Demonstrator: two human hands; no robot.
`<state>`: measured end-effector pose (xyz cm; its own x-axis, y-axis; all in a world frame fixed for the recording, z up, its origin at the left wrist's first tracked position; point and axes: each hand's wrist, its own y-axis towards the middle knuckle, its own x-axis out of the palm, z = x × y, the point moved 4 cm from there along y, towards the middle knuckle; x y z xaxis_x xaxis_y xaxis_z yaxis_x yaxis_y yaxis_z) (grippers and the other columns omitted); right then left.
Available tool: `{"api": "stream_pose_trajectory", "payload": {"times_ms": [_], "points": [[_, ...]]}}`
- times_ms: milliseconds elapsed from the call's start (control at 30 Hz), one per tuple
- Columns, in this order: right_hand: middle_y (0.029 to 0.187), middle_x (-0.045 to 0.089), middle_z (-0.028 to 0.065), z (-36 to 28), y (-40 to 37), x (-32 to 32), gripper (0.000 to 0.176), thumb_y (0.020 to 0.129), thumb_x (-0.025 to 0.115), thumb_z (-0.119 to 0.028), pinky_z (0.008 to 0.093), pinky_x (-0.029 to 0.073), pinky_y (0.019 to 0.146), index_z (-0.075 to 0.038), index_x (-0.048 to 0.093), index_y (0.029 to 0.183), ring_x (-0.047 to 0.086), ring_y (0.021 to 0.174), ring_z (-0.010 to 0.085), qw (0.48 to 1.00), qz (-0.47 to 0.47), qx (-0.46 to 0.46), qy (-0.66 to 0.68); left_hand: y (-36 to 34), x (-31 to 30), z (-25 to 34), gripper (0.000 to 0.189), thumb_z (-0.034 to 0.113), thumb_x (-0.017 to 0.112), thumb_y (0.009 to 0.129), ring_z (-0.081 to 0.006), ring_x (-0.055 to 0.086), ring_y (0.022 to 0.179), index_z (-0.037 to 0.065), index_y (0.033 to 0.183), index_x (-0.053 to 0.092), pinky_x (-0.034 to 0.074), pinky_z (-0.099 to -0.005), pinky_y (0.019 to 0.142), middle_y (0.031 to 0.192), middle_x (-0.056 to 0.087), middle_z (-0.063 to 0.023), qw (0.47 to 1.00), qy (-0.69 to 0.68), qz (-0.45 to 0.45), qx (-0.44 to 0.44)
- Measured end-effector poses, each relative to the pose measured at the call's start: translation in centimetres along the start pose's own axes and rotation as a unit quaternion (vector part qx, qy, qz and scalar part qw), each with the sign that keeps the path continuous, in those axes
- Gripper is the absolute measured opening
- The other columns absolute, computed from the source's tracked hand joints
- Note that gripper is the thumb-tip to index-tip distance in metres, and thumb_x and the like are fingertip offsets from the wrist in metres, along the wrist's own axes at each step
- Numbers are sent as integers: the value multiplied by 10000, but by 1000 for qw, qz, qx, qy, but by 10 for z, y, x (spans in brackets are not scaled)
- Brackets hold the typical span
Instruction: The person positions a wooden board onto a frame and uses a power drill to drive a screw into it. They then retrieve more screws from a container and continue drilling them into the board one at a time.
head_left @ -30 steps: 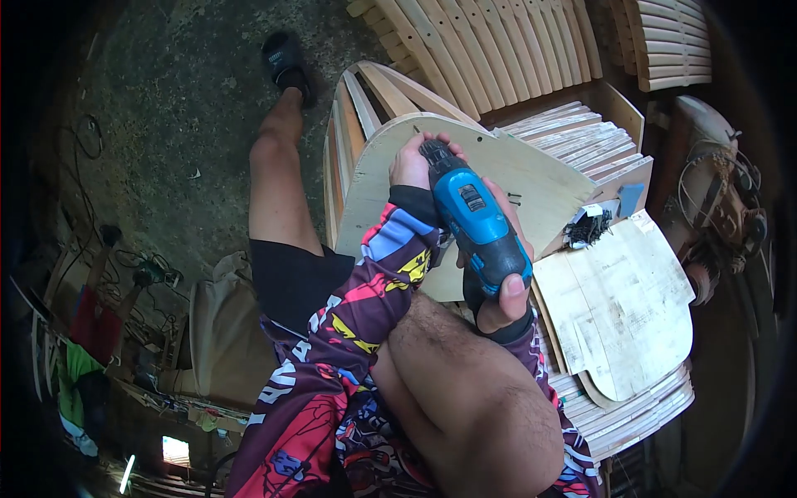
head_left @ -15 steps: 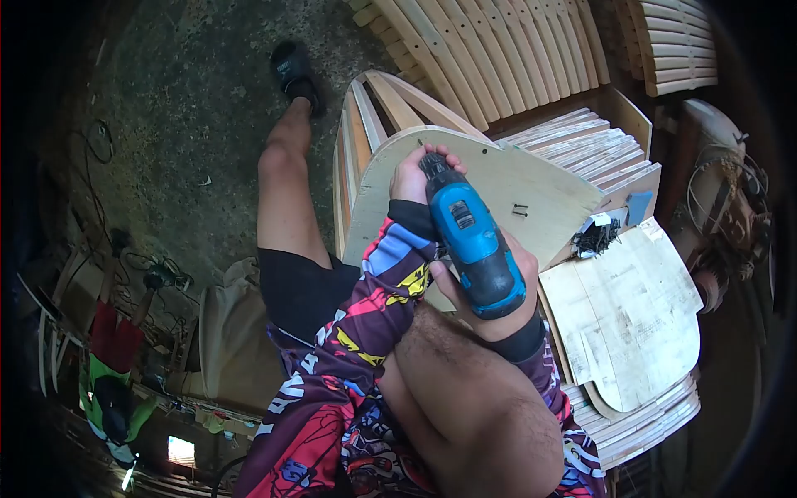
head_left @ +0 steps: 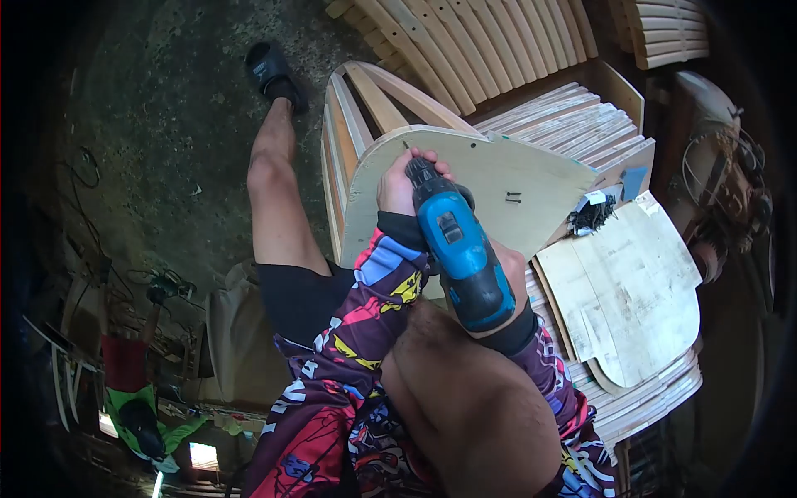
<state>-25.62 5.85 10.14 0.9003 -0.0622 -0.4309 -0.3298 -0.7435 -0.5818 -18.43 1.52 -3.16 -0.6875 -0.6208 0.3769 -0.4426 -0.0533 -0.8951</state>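
A blue and black power drill (head_left: pixel 465 249) points away from me over a pale plywood panel with a rounded end (head_left: pixel 531 166). My right hand (head_left: pixel 508 264) is closed around the drill's grip, largely hidden beneath its body. At the drill's black chuck, my left hand (head_left: pixel 397 187) has its fingers wrapped round the front end, close to the panel's curved edge. A small dark tip shows just beyond the fingers. Two dark screws (head_left: pixel 514 197) lie on the panel, to the right of the drill. Near the panel's top edge is a dark round spot (head_left: pixel 473 145).
Wooden slats (head_left: pixel 374 100) extend beyond the panel. A pile of dark screws (head_left: pixel 591 217) lies at the right, beside flat plywood pieces (head_left: pixel 623 290). Slatted assemblies (head_left: pixel 481 41) stand at the top. Another person (head_left: pixel 137 407) is at the lower left.
The panel, the drill and both my hands appear slightly further left and the view has shifted. Both hands keep their hold on the drill.
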Motion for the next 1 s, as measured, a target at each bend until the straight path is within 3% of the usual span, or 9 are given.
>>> {"api": "stream_pose_trajectory", "payload": {"times_ms": [300,467,567,633,733,800,833,867,1000], "points": [[891,598,211,4,-3,4,459,681,643,-94,367,489,656,-6,518,1114,593,781,384,999,8,11,48,11,-12,8,74,99,444,871,-162,508,687,59,815,472,468,-282,662,763,506,-54,999,26,-27,-6],[856,594,202,2,-4,3,475,652,643,-117,412,470,688,-20,504,1096,576,810,389,994,46,-5,98,22,-21,20,168,171,435,892,-240,547,683,22,841,490,498,-338,640,757,553,-123,994,14,1,-107],[866,595,200,12,-7,7,450,640,651,-147,419,470,704,-20,503,1046,573,827,389,994,58,-9,96,-2,3,21,200,186,426,899,-243,569,731,12,888,525,501,-343,665,806,577,-137,981,174,36,-76],[874,597,199,17,-9,9,442,639,652,-153,420,472,707,-16,502,1031,574,829,388,994,57,-7,95,-20,8,34,284,236,449,896,-266,573,851,-11,998,543,474,-332,758,922,590,-141,863,479,91,133],[878,599,195,21,-8,7,420,647,651,-173,422,473,709,-10,503,1005,579,828,380,993,58,-26,98,-99,73,15,306,251,493,863,-270,573,948,-11,997,577,424,-342,854,980,593,-144,505,704,-53,497],[894,601,181,22,-10,6,423,654,650,-198,425,475,707,-13,506,1006,582,821,373,993,54,-73,74,-129,101,-11,158,167,594,735,-251,592,880,53,844,605,436,-358,783,895,613,-114,487,697,-346,396],[898,594,168,15,-16,1,450,647,656,-220,427,479,692,-23,504,1022,583,814,369,983,119,-136,42,-133,104,-18,138,171,599,705,-244,596,863,59,784,606,438,-358,775,864,617,-92,391,737,-390,388],[901,580,164,28,-6,10,518,635,659,-225,425,483,675,-14,492,1077,583,811,365,990,-36,8,134,-135,104,-25,122,176,604,674,-238,601,846,65,724,607,441,-357,767,833,622,-70,292,768,-429,374],[895,568,172,30,-7,12,571,647,635,-210,425,483,658,26,459,1137,582,799,365,995,36,-41,80,-115,99,-18,204,234,564,625,-239,610,694,44,689,600,456,-342,700,731,615,-52,375,701,-449,406]]}}
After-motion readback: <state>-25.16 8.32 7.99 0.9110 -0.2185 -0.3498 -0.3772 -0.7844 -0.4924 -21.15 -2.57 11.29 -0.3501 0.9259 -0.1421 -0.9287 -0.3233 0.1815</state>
